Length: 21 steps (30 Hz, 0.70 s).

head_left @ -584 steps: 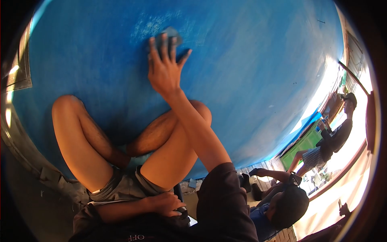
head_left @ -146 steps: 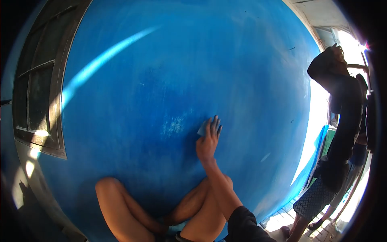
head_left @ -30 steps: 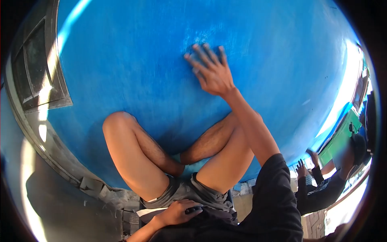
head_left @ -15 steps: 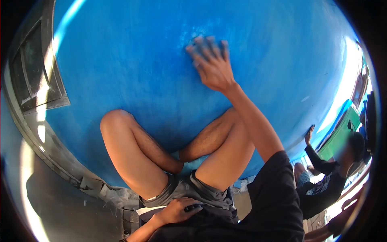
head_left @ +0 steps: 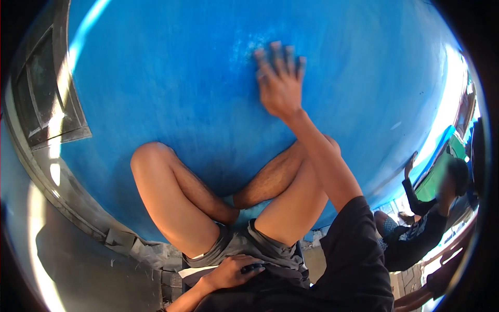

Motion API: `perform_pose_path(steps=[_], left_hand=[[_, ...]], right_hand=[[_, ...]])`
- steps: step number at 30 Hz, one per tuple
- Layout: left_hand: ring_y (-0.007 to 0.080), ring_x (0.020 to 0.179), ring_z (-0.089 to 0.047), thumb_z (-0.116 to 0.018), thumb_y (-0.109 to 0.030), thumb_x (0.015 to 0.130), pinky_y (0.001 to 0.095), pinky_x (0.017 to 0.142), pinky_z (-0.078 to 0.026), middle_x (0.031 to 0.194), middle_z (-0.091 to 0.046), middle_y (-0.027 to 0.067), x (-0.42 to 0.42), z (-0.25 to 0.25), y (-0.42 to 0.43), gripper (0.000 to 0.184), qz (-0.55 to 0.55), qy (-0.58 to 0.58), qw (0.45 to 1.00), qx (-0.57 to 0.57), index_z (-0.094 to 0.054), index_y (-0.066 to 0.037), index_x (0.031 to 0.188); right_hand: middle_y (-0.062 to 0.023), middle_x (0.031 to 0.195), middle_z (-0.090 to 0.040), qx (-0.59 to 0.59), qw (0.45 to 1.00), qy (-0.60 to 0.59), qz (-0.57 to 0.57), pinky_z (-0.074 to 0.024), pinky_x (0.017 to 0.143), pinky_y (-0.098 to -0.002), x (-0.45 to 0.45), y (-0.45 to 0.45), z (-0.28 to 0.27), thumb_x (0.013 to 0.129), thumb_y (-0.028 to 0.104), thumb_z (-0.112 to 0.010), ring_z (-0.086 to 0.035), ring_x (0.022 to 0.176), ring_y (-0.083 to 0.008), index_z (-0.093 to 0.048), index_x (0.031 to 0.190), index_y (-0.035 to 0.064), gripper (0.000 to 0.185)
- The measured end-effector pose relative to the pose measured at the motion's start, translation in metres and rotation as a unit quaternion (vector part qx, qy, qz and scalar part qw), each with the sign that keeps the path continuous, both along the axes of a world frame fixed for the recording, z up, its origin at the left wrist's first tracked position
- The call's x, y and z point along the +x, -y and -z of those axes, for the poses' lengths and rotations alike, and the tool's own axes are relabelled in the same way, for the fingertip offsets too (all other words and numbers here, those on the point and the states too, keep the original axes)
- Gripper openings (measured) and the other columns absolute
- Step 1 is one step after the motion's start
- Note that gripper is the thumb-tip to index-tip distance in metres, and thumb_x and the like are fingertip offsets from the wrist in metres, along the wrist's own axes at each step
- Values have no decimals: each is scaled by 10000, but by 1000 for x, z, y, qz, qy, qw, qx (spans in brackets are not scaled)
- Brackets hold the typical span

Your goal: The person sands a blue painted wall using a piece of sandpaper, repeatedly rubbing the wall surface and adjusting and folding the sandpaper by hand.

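My right hand (head_left: 281, 83) lies against a blue painted wall (head_left: 171, 78), palm toward it and fingers spread. The fingers look slightly blurred and bluish-dark; whatever is under the palm, if anything, is hidden. Just above the fingertips the wall has a paler, worn-looking patch (head_left: 254, 44). My left hand (head_left: 234, 271) rests in my lap on the dark shorts (head_left: 236, 244), fingers curled. A small dark shape shows between its thumb and fingers, too unclear to name.
My bent knees reach close to the wall. A wooden-framed panel (head_left: 49, 83) stands on the left, crossed by sunlight. At right another person (head_left: 416, 239) in dark clothes sits with a hand on the wall, before a green sheet (head_left: 431, 179). Rubble (head_left: 140, 249) lines the wall's foot.
My right hand has slid a little to the right along the wall. My left hand stays in my lap. The other person's raised hand has shifted slightly up and right.
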<state>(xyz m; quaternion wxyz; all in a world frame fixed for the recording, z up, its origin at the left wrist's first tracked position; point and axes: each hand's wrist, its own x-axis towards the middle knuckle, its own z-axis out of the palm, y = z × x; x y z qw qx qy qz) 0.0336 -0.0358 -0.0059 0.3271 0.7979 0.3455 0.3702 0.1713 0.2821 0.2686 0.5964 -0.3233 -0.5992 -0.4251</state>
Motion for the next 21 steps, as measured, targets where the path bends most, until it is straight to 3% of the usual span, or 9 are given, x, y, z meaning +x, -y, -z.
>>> perform_pose_path(steps=[2, 4, 6, 8, 10, 12, 15, 19, 21], left_hand=[[316, 921, -724, -784, -177, 900, 394, 808, -574, 994, -747, 161, -2, -3, 1, 265, -16, -10, 1000, 4, -734, -17, 1105], [317, 923, -723, -785, -179, 900, 394, 810, -575, 1000, -747, 162, -4, -2, 2, 267, -7, -12, 1000, 9, -733, -17, 1105], [317, 924, -723, -786, -181, 899, 394, 811, -575, 1005, -747, 163, -1, 0, -1, 269, -12, 5, 1000, 18, -733, -16, 1105], [319, 925, -722, -789, -179, 895, 394, 813, -576, 1020, -747, 165, -3, 3, 0, 272, -13, -23, 1000, -4, -732, -13, 1104], [319, 927, -723, -790, -177, 893, 393, 812, -576, 1024, -747, 165, -3, 4, 3, 271, -11, -28, 999, -12, -733, -14, 1102], [318, 929, -723, -792, -175, 890, 392, 810, -576, 1029, -747, 165, -6, 0, 0, 271, -15, -33, 999, -10, -734, -15, 1101], [318, 937, -725, -795, -166, 885, 392, 811, -577, 1028, -748, 164, -2, 0, 0, 266, 0, 9, 1000, 2, -734, -13, 1094], [318, 942, -727, -799, -152, 879, 393, 818, -576, 1030, -748, 165, 0, 5, 3, 266, -17, -14, 1000, -2, -733, -9, 1095], [318, 941, -727, -800, -149, 878, 394, 818, -576, 1031, -747, 166, -4, -2, 0, 267, -19, -12, 1000, 11, -733, -8, 1094]], right_hand=[[-171, 1605, -404, -69, 949, 295, -90, -155, 1187, -676, 5, 6, 9, 1036, 270, -506, -349, 1480, -430, -501, 1522, 234, 488], [-160, 1609, -403, -56, 962, 256, -73, -154, 1187, -677, 4, -1, 1, 1042, 282, -502, -347, 1483, -425, -497, 1524, 228, 485], [-66, 1606, -429, -6, 997, -71, -39, -169, 1209, -636, -8, -9, -7, 1040, 317, -518, -378, 1485, -323, -498, 1519, 261, 483], [-51, 1603, -434, -16, 999, -39, 13, -173, 1217, -618, -9, -1, 6, 1044, 318, -510, -385, 1481, -302, -497, 1520, 228, 485], [-118, 1609, -414, -43, 969, 231, -73, -155, 1209, -638, -6, 10, 15, 1051, 284, -482, -361, 1488, -364, -493, 1522, 157, 488], [-142, 1615, -398, -57, 971, 222, -65, -141, 1211, -637, -6, 5, 10, 1052, 255, -467, -355, 1487, -387, -473, 1532, 126, 497], [-116, 1611, -411, -7, 997, -51, -61, -142, 1220, -621, -15, -8, 4, 1043, 255, -485, -379, 1478, -364, -457, 1546, 175, 511], [-128, 1598, -427, -49, 966, 235, -93, -157, 1202, -649, -13, 7, 21, 1019, 248, -521, -376, 1474, -388, -493, 1520, 156, 510], [-117, 1608, -414, -43, 986, 143, -70, -148, 1207, -647, -10, 3, 12, 1031, 250, -512, -354, 1490, -373, -485, 1528, 170, 504]])
